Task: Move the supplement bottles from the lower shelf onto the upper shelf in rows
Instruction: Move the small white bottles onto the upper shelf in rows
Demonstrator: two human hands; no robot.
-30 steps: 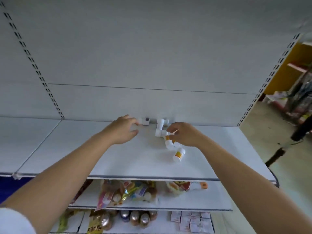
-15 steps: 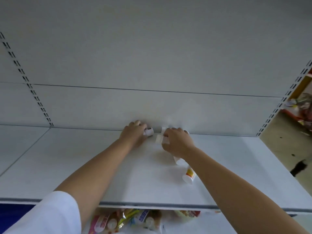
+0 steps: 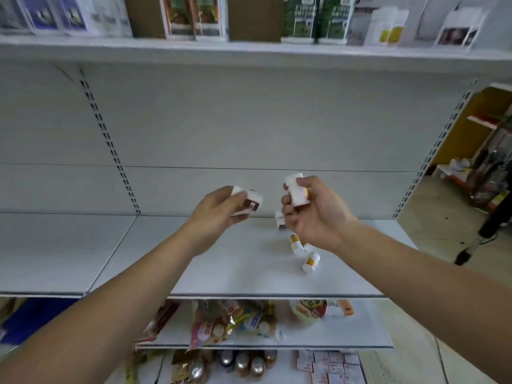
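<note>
My left hand (image 3: 219, 214) holds a small white bottle with a brown label (image 3: 250, 202), lifted above the white shelf (image 3: 227, 267). My right hand (image 3: 315, 217) grips a white bottle with an orange label (image 3: 295, 191), upright and raised off the shelf. On the shelf lie more bottles: a white one (image 3: 279, 219) near the back wall, behind my right hand, one with an orange label (image 3: 296, 243) and another (image 3: 310, 262) further forward, both on their sides. The upper shelf (image 3: 249, 51) runs across the top of the view.
Boxes and leaflets (image 3: 313, 19) stand along the upper shelf. Below the white shelf lie packets of goods (image 3: 235, 322), and lower still dark bottles (image 3: 243, 364) and small boxes (image 3: 329, 367). A yellow wall and a stand (image 3: 484, 151) are at the right.
Both hands have lifted off the shelf and pulled back from the wall, each holding a bottle. The view has tipped up, and the upper shelf is now in sight.
</note>
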